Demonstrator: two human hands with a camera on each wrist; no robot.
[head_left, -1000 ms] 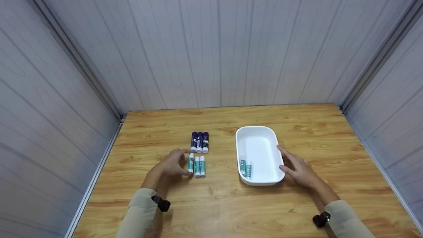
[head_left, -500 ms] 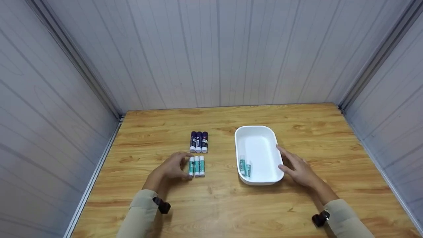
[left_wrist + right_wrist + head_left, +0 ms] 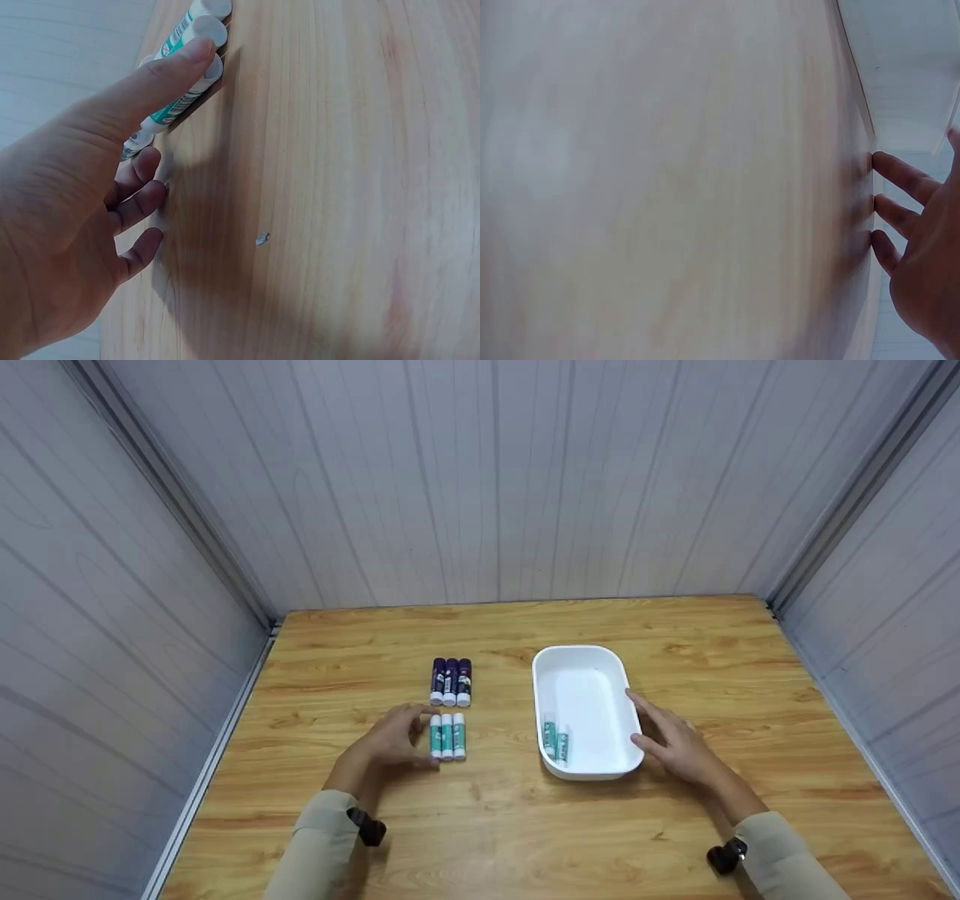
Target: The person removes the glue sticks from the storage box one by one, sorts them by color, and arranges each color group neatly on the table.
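Three teal glue sticks [image 3: 447,736] lie side by side on the wooden table [image 3: 480,825]. My left hand [image 3: 394,744] rests at their left side. In the left wrist view one straight digit lies along the nearest teal stick [image 3: 180,90], and the other fingers [image 3: 139,202] curl loosely on the wood. A white tray [image 3: 626,735] to the right holds two more teal sticks [image 3: 557,742]. Straight fingers [image 3: 900,184] of my right hand [image 3: 670,739] rest against the tray's right wall.
Three purple glue sticks [image 3: 451,682] lie in a row just behind the teal ones. Grey panel walls [image 3: 480,487] close the table in on the left, back and right. A small chip [image 3: 261,239] lies on the wood near my left hand.
The leftmost teal stick, a little apart and tilted a second ago, now lies tight and parallel with the other two. My left hand has hardly moved. My right hand stays against the tray.
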